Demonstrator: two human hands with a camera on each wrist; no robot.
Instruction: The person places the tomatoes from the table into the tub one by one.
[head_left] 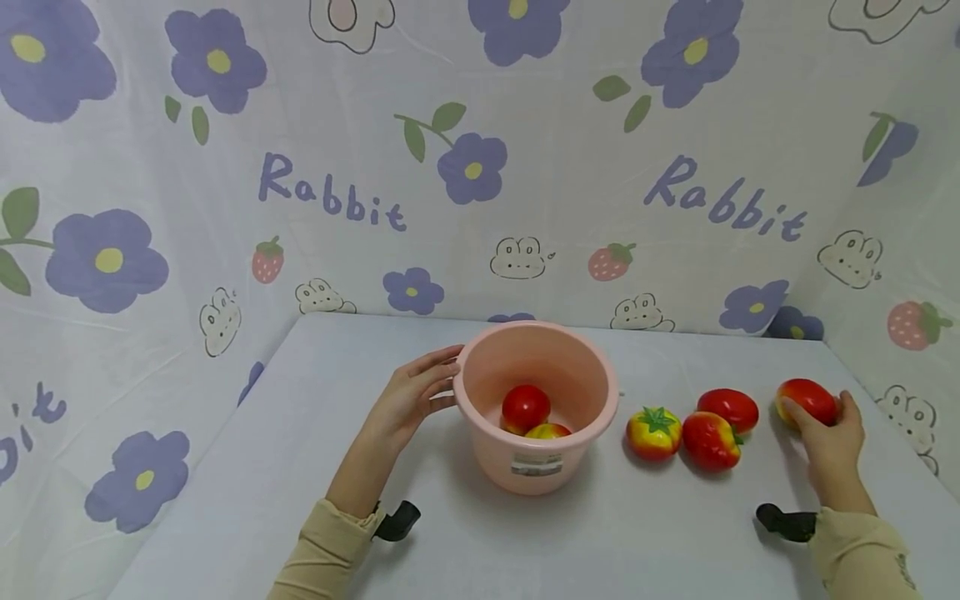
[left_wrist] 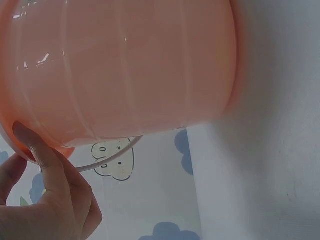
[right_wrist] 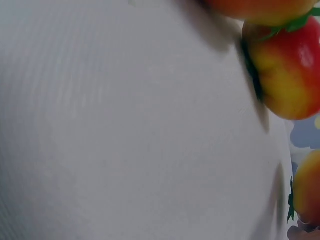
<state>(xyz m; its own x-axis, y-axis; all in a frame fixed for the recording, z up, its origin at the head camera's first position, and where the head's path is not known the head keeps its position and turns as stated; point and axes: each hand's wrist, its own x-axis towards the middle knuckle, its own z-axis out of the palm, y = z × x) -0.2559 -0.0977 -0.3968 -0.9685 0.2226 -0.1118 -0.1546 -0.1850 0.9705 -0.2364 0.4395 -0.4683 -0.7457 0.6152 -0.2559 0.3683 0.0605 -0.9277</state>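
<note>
My left hand (head_left: 408, 396) touches the left side of a pink bucket (head_left: 534, 333), its fairly straight fingers outside the rim. In the left wrist view, fingertips lie right at the rim of the bucket (left_wrist: 125, 70), near its thin handle (left_wrist: 107, 161). Inside the bucket are a red round fruit (head_left: 525, 407) and a partly hidden yellow-and-red one (head_left: 549, 431). At the right, my right hand (head_left: 836, 446) grips an oval red-and-yellow fruit (head_left: 806, 402) between thumb and fingers. In the right wrist view only a bit of that hand shows at the lower right corner.
Between bucket and right hand sit a yellow-and-red fruit with green leaves (head_left: 654, 435), a strawberry-shaped one (head_left: 711, 442) and a red oval one (head_left: 727, 408). The white table (head_left: 600, 542) ends at a flower-patterned cloth (head_left: 570, 183) behind and at both sides.
</note>
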